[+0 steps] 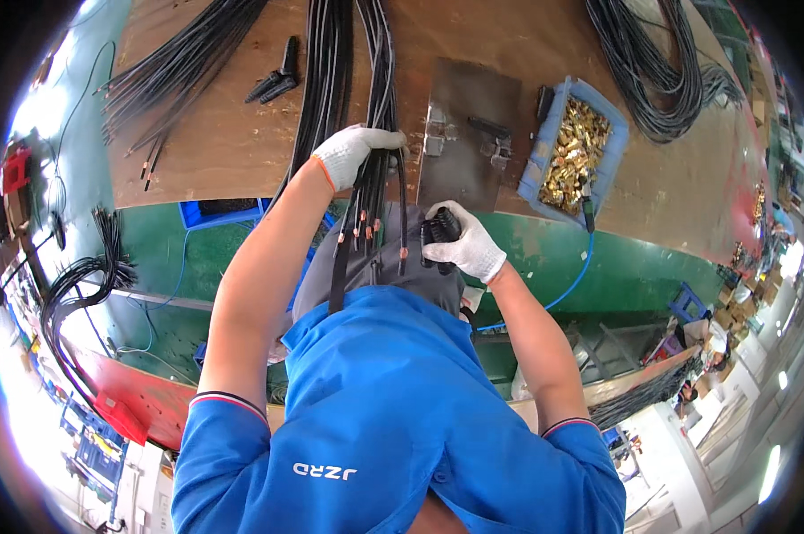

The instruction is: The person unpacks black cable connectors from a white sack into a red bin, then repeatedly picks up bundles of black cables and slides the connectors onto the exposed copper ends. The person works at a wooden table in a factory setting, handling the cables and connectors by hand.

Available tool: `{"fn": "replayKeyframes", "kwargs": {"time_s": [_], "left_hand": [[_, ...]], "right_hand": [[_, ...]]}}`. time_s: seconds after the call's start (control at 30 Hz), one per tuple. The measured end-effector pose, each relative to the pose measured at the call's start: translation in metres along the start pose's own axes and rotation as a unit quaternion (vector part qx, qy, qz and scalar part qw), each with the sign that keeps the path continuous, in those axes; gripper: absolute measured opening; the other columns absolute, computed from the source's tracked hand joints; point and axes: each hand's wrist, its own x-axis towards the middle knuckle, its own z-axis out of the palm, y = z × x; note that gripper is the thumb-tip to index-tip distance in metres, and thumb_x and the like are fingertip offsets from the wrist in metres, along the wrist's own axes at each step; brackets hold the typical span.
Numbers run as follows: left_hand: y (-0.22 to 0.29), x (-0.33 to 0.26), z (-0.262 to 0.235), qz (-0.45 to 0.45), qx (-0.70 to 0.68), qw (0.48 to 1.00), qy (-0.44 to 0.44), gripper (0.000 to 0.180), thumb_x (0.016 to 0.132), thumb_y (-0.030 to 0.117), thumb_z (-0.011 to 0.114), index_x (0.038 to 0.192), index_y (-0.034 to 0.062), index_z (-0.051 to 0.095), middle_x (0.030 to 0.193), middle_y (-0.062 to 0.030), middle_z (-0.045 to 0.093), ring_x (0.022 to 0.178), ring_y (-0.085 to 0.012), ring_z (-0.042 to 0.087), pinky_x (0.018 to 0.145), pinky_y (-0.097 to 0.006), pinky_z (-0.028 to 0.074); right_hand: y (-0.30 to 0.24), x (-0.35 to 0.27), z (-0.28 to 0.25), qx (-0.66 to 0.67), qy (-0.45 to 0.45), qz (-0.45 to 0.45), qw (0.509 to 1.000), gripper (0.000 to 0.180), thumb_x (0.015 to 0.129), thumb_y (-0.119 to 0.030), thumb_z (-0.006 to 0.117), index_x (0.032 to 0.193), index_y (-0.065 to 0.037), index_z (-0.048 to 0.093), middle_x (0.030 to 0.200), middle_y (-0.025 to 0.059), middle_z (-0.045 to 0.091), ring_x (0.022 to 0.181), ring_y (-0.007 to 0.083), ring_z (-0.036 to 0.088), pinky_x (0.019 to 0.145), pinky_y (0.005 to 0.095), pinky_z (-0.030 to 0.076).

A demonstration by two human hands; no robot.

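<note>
Gripping a bundle of black cables (380, 80) at the near edge of the brown workbench (224, 133): left hand (356, 151), white glove, fingers curled tight around the bunch. Stripped copper ends (366, 233) hang loose below the bench edge, uneven lengths.

Right hand (467, 245), also gloved, is wrapped closed around a black ribbed tool or connector (439, 231), just right of the dangling ends. Can't tell what it is exactly, glove hides most of it.

Risks as I see them:
- Cable ends aren't aligned. If one gets picked blind, the wrong wire or a half-seated strand seems likely.
- Bare copper could fray or bend if ends brush the bench edge or the dark metal plate (469, 125) with its clamp fixture (438, 133).
- Left grip is high on the bundle, so ends swing free. A tug could drag the whole bunch off the bench toward the person.
- Blue bin of brass terminals (576, 147) sits at the right near edge, with the blue hose (571, 285) running below it. An elbow or snagged cable could tip it.
- Black pliers (277, 80) far left, well apart, out of easy reach.
- Gloves probably reduce feel on thin strands.
</note>
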Motion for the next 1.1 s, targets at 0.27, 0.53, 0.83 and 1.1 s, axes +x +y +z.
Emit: {"fn": "replayKeyframes", "kwargs": {"time_s": [0.27,0.53,0.83,1.1], "left_hand": [[-0.012,0.008,0.011,0.054,-0.012,0.998,0.026,0.015,0.097,0.018,0.074,0.095,0.0031,0.075,0.085,-0.0056,0.074,0.068,-0.0144,0.07,0.064,-0.029,0.06],[-0.019,0.017,0.008,0.069,0.007,0.997,0.038,0.017,0.095,0.016,0.075,0.098,-0.0003,0.076,0.087,-0.0085,0.076,0.071,-0.0162,0.071,0.067,-0.029,0.06],[-0.012,0.002,0.013,0.091,0.022,0.995,0.038,0.016,0.092,0.016,0.077,0.097,0.0009,0.076,0.087,-0.0085,0.076,0.07,-0.0161,0.07,0.064,-0.028,0.058],[-0.003,-0.006,0.016,0.056,0.041,0.996,0.064,0.014,0.09,0.015,0.08,0.094,0.0025,0.075,0.083,-0.0069,0.074,0.068,-0.0155,0.07,0.06,-0.031,0.059]], "right_hand": [[0.024,-0.036,0.008,-0.019,-0.027,0.006,0.999,0.057,0.071,-0.01,0.091,0.119,-0.006,0.06,0.108,-0.0002,0.061,0.099,0.0102,0.06,0.092,0.0288,0.051],[0.022,-0.05,0.02,-0.003,-0.019,0.037,0.999,0.058,0.071,-0.01,0.088,0.121,-0.006,0.06,0.107,-0.001,0.061,0.099,0.0098,0.057,0.094,0.029,0.05],[0.008,-0.046,0.027,0.102,0.017,0.095,0.99,0.057,0.071,-0.012,0.088,0.12,-0.003,0.06,0.103,0.0,0.061,0.094,0.0114,0.057,0.09,0.0297,0.05],[-0.003,-0.015,0.038,-0.205,0.087,0.008,0.975,0.051,0.075,-0.014,0.087,0.117,-0.001,0.062,0.098,0.0035,0.067,0.088,0.0154,0.064,0.086,0.0329,0.054]]}}
